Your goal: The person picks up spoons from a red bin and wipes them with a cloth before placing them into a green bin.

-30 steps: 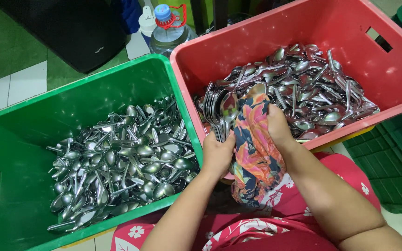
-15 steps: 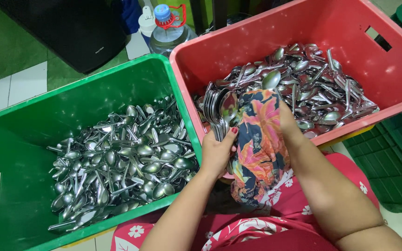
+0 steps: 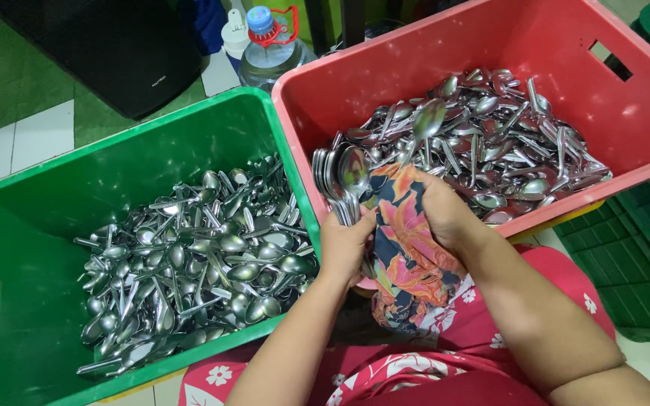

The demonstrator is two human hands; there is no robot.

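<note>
Several spoons point(image 3: 342, 177) above left hand point(image 3: 345, 244) (gripped)

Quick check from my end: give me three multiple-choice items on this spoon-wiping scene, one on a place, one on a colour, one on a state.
1. Where does the left hand hold its bundle of spoons?
A. at the near rim of the red crate
B. deep in the green crate
C. on the floor tiles

2. What colour is the crate on the left side of the view?
A. blue
B. green
C. yellow

3. What is the right hand doing?
A. lying flat and empty
B. gripping the water bottle
C. holding a spoon wrapped in the patterned cloth

Answers:
1 A, the bundle stands over the near rim of the red crate.
2 B, its walls are green.
3 C, the patterned cloth covers the handle and one spoon's bowl sticks out above.
</note>
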